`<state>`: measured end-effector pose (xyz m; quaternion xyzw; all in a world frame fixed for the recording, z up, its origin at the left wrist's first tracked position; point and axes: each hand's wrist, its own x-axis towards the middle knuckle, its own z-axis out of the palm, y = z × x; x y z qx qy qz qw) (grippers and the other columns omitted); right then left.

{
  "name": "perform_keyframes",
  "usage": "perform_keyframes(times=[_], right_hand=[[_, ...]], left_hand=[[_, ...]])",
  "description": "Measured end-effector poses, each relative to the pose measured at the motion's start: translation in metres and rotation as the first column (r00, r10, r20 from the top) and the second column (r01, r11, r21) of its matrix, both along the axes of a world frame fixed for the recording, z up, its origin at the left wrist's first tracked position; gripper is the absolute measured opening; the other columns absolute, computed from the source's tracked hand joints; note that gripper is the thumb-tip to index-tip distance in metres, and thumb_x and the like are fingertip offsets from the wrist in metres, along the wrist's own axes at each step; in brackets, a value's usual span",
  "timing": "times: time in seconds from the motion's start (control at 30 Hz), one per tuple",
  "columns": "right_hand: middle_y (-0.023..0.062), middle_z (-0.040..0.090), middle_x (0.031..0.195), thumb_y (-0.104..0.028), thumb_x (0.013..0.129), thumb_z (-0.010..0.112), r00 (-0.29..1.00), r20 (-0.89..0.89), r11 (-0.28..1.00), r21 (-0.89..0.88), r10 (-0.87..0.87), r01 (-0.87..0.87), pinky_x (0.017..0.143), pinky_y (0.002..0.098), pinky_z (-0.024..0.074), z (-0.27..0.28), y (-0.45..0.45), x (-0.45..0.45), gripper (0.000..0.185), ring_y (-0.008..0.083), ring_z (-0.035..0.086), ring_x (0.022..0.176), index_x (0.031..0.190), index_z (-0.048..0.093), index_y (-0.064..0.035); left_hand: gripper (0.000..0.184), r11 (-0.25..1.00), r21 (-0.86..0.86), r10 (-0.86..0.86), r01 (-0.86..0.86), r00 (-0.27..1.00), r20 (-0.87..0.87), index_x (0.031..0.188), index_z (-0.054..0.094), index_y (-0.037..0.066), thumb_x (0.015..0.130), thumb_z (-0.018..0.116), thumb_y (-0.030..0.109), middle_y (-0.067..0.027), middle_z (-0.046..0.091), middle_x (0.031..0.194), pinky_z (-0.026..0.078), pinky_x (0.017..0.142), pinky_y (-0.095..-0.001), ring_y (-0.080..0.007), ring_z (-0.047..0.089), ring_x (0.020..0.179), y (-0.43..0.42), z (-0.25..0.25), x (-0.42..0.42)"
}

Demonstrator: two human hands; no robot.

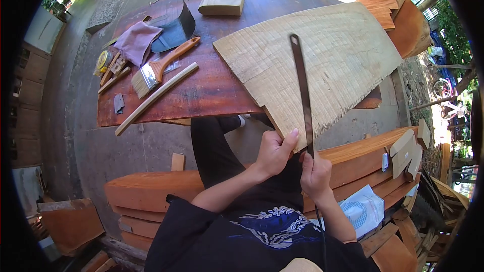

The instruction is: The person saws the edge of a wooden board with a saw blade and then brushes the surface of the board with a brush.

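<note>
A large pale wooden board (322,60) with a ragged right edge lies slanted on the reddish table (217,95), its narrow end jutting past the near edge. My left hand (275,153) grips that narrow end, thumb on top. A long dark flat metal strip (302,80) with a hole at its far tip stretches over the board. My right hand (316,174) is closed round the strip's near end, close beside my left hand. Whether the strip touches the board is hard to tell.
On the table's left lie a paintbrush (161,68), a wooden stick (156,99), a purple cloth (138,43), and dark sandpaper (176,30). A wooden block (222,2) sits farther back. Stacked reddish planks (156,184) lie near my legs, with a plastic bag (360,209) at right.
</note>
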<state>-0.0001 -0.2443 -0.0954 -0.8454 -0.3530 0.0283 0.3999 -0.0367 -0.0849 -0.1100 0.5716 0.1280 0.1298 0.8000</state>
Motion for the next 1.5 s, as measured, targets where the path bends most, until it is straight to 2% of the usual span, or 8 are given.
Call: perform_keyframes(times=[0.17,0.23,0.43,0.73,0.93,1.03,1.13,1.5], right_hand=[[0.0126,0.059,0.061,-0.009,0.097,0.054,1.000,-0.016,1.000,-0.026,0.015,-0.015,0.048,0.0399,0.0453,-0.018,-0.024,-0.004,0.018,0.0329,0.061,0.052,0.080,0.058,-0.0035],[0.0115,0.058,0.060,-0.009,0.097,0.054,1.000,0.000,0.998,-0.056,0.006,-0.006,0.048,0.0396,0.0458,0.012,-0.004,0.002,0.018,0.0321,0.061,0.051,0.080,0.059,-0.0038],[0.0108,0.057,0.058,-0.011,0.097,0.055,0.997,0.067,0.999,-0.030,0.037,-0.035,0.047,0.0391,0.0456,-0.045,-0.043,-0.004,0.019,0.0306,0.061,0.050,0.080,0.058,-0.0047],[0.0114,0.056,0.058,-0.011,0.099,0.054,0.996,-0.089,1.000,0.004,0.010,-0.010,0.048,0.0390,0.0454,-0.039,-0.033,-0.017,0.021,0.0302,0.061,0.050,0.080,0.059,-0.0042],[0.0123,0.056,0.060,-0.010,0.099,0.054,0.994,-0.106,1.000,0.008,-0.025,0.026,0.048,0.0387,0.0454,-0.003,-0.007,-0.010,0.020,0.0309,0.061,0.051,0.080,0.059,-0.0032],[0.0128,0.058,0.062,-0.009,0.098,0.053,0.997,-0.079,1.000,0.000,-0.010,0.010,0.049,0.0387,0.0455,-0.032,-0.033,-0.015,0.020,0.0319,0.062,0.053,0.080,0.059,-0.0028],[0.0126,0.060,0.064,-0.008,0.098,0.052,0.998,-0.062,1.000,-0.006,-0.012,0.012,0.050,0.0384,0.0460,-0.001,-0.017,-0.006,0.021,0.0317,0.062,0.053,0.080,0.059,-0.0025],[0.0118,0.059,0.062,-0.008,0.097,0.052,0.997,-0.070,0.999,0.036,-0.028,0.030,0.050,0.0388,0.0466,-0.004,-0.013,-0.006,0.020,0.0309,0.062,0.052,0.080,0.060,-0.0025]], left_hand=[[0.049,0.996,-0.057,0.062,-0.062,0.998,-0.002,0.073,0.063,-0.001,0.105,0.047,0.033,0.0004,0.052,0.055,0.028,0.040,-0.0236,-0.0046,0.042,0.043,-0.006,-0.001,0.002],[0.049,0.997,-0.051,0.052,-0.052,0.999,-0.011,0.071,0.062,-0.001,0.104,0.049,0.032,0.0005,0.053,0.055,0.030,0.041,-0.0245,-0.0047,0.043,0.044,-0.007,-0.002,0.001],[0.049,0.995,-0.066,0.066,-0.069,0.997,-0.037,0.070,0.061,0.000,0.105,0.050,0.033,0.0005,0.053,0.055,0.031,0.041,-0.0249,-0.0046,0.045,0.045,-0.001,-0.004,0.002],[0.051,0.992,-0.025,0.123,-0.124,0.992,-0.028,0.074,0.062,0.001,0.106,0.044,0.037,-0.0004,0.054,0.058,0.031,0.040,-0.0221,-0.0042,0.044,0.044,0.005,-0.003,0.007],[0.049,0.995,-0.016,0.099,-0.099,0.995,-0.004,0.067,0.060,-0.001,0.104,0.052,0.029,-0.0003,0.054,0.054,0.034,0.043,-0.0262,-0.0057,0.047,0.047,-0.007,0.000,0.002],[0.047,0.996,-0.034,0.080,-0.081,0.997,-0.024,0.067,0.060,-0.001,0.104,0.052,0.027,-0.0003,0.053,0.053,0.034,0.043,-0.0268,-0.0058,0.046,0.048,-0.005,0.003,0.002],[0.047,0.996,-0.037,0.085,-0.086,0.996,-0.024,0.067,0.060,-0.001,0.104,0.052,0.026,-0.0004,0.053,0.052,0.034,0.043,-0.0271,-0.0057,0.046,0.048,-0.014,-0.002,0.002],[0.047,0.999,-0.012,0.052,-0.052,0.998,0.025,0.071,0.063,-0.001,0.104,0.050,0.030,0.0003,0.053,0.054,0.030,0.041,-0.0252,-0.0048,0.044,0.045,-0.019,-0.005,-0.001]])
